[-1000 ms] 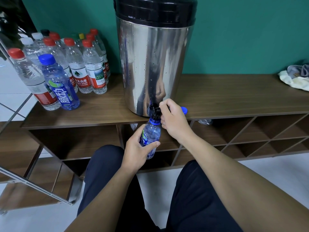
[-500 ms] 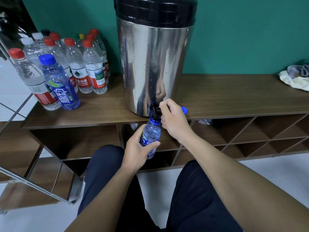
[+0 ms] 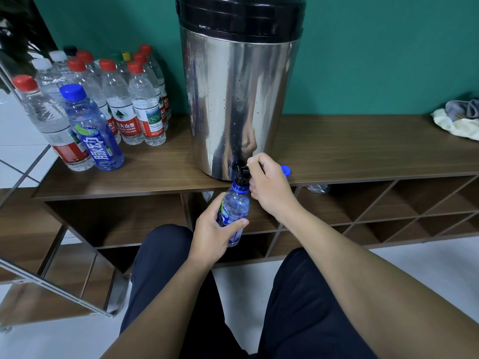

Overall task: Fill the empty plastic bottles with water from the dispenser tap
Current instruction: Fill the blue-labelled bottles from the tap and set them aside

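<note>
Under the tap [image 3: 239, 170], left hand [image 3: 212, 235] grips blue bottle [image 3: 234, 208]; right hand [image 3: 269, 185] pinches tap

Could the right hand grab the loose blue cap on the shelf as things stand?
Probably yes: the blue cap lies just beyond the right hand with nothing between, but that hand grips the tap and must let go first.

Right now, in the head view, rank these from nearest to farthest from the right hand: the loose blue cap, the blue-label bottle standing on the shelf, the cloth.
From the right hand:
1. Loose blue cap, on the shelf edge just behind the hand.
2. Blue-label bottle, standing at the left among the capped bottles.
3. Cloth, at the far right end of the shelf.
</note>
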Action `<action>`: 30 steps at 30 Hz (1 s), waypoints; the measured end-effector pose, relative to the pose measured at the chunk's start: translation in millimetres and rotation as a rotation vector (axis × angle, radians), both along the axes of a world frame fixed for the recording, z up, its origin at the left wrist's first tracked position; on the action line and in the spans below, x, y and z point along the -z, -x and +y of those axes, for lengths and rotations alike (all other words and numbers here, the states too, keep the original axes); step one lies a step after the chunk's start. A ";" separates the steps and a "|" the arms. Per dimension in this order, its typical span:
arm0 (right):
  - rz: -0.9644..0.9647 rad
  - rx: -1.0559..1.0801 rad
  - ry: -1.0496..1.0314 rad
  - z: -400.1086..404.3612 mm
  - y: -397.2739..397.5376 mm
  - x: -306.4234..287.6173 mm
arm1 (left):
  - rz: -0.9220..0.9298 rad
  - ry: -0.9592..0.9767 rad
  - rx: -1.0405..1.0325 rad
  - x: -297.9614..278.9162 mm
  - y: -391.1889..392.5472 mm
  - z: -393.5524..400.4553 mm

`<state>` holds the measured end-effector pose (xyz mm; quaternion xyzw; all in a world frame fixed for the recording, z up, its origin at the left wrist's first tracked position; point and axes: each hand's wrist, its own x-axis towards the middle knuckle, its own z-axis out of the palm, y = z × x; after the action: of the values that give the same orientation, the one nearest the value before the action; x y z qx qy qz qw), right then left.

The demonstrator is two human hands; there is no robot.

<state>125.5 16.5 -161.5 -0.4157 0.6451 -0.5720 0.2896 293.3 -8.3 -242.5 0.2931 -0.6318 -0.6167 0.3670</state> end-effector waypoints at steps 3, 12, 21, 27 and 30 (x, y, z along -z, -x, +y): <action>0.003 -0.002 -0.004 0.6 -0.3 -0.8 | 0.006 -0.005 0.000 0.6 0.3 -0.3; -0.001 0.002 -0.007 1.5 -0.5 -1.9 | 0.008 0.013 0.007 -2.2 -0.5 1.0; -0.008 0.006 -0.001 0.4 -0.4 -0.4 | -0.016 0.020 0.004 -4.4 -1.8 1.6; -0.016 0.010 0.004 0.8 -1.4 -1.8 | -0.007 0.011 0.007 -5.2 -2.4 2.6; -0.022 0.008 0.003 1.0 -1.2 -1.5 | -0.010 0.021 0.010 -5.4 -1.9 2.6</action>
<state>126.8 17.5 -160.0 -0.4072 0.6428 -0.5786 0.2936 295.2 -5.7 -237.0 0.2892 -0.6414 -0.6104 0.3638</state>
